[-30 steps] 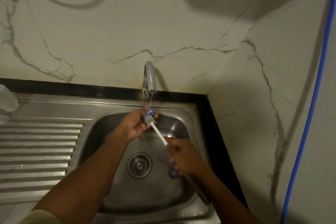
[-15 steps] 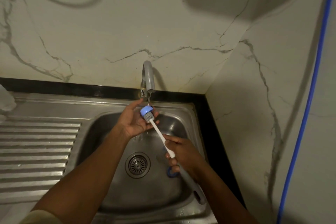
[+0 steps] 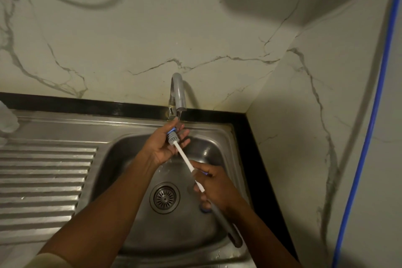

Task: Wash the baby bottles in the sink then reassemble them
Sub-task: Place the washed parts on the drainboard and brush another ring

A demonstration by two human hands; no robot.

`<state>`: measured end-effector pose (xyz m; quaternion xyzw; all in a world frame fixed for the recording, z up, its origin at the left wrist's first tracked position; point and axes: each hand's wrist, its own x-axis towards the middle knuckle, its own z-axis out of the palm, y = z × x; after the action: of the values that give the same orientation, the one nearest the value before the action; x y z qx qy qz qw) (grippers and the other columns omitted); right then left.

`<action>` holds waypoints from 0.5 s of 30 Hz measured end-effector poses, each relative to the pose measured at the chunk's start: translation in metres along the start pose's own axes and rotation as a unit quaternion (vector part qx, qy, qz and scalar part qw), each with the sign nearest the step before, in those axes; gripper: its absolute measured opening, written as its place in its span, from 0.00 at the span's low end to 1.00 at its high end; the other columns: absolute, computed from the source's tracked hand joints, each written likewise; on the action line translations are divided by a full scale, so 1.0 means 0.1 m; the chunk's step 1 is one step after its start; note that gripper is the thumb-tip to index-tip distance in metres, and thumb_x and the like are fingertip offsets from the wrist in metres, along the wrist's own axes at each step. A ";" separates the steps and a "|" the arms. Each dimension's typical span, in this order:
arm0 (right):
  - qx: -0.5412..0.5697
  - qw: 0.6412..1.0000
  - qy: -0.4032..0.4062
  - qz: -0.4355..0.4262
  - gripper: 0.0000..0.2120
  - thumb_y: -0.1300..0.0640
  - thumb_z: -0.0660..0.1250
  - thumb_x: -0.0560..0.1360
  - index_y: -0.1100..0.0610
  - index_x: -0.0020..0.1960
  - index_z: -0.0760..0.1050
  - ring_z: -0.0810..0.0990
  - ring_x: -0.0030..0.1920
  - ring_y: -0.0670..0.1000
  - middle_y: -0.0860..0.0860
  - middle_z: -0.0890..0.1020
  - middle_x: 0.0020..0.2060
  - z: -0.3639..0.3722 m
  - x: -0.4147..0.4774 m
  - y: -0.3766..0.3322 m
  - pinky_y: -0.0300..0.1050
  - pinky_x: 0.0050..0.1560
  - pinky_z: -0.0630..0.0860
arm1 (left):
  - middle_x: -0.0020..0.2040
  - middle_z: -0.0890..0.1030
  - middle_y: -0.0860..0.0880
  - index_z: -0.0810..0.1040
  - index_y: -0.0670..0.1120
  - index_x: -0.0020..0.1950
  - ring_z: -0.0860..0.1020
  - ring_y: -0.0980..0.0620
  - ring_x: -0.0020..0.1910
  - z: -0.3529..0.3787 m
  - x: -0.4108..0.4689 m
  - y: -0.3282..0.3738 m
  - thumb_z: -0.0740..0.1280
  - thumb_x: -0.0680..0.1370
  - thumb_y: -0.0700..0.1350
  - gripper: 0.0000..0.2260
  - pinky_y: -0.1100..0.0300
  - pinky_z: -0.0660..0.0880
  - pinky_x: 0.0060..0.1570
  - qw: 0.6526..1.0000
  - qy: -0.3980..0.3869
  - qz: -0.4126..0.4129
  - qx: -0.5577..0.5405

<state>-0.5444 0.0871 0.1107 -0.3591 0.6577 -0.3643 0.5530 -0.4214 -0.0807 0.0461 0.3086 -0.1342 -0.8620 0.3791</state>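
One left hand point(image 3: 162, 148), one right hand point(image 3: 215, 185), one brush point(image 3: 185, 158), one tap point(image 3: 179, 93), one sink point(image 3: 217, 129), one drain strainer point(image 3: 164, 197).

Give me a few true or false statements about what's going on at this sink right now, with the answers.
1. The left hand holds a small blue part below the tap. True.
2. The right hand holds nothing. False: it grips the brush by its handle.
3. The draining board lies right of the basin. False: it lies left.
4. The brush's grey head is at the left hand. True.
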 end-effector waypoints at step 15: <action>0.091 0.993 0.000 0.080 0.11 0.62 0.57 0.82 0.59 0.60 0.76 0.67 0.20 0.43 0.52 0.71 0.29 0.18 -0.10 -0.13 0.34 0.19 0.63 | 0.52 0.82 0.45 0.77 0.41 0.61 0.82 0.49 0.51 -0.05 -0.05 -0.33 0.66 0.77 0.54 0.20 0.47 0.75 0.58 0.993 0.059 -0.007 -0.106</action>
<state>-0.5244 0.0883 0.1250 -0.2535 0.6484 -0.3775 0.6106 -0.4342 -0.0543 0.0290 0.3181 -0.0169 -0.8543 0.4108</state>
